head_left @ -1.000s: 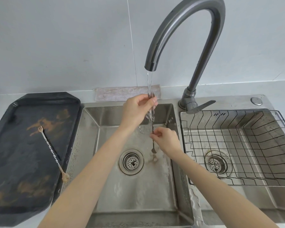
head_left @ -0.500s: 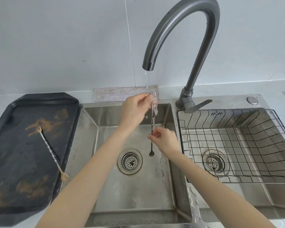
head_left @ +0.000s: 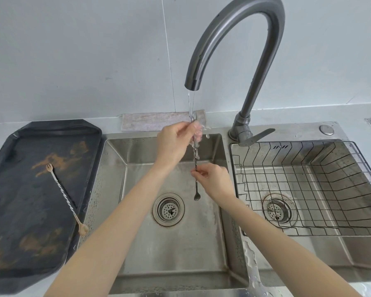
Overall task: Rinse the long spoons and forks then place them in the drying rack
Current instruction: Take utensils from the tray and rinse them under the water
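A long dark twisted spoon [head_left: 195,187] hangs upright under the running tap [head_left: 234,35], bowl end down over the left sink basin [head_left: 137,243]. My left hand [head_left: 174,142] pinches its top end in the water stream. My right hand [head_left: 214,181] pinches its stem lower down. A second long twisted utensil [head_left: 64,196], fork at one end and gold spoon bowl at the other, lies diagonally on the black tray [head_left: 13,221] at the left. The wire drying rack [head_left: 321,168] sits in the right basin with nothing visible in it.
A grey cloth [head_left: 154,122] lies along the wall behind the sink. The tap lever [head_left: 255,136] points right, over the rack's back left corner. Each basin has a round drain strainer [head_left: 168,210]. Water pools on the divider at the front.
The spoon has been raised a little in the stream, with my left hand moving up towards the spout. My right hand has stayed on the stem.
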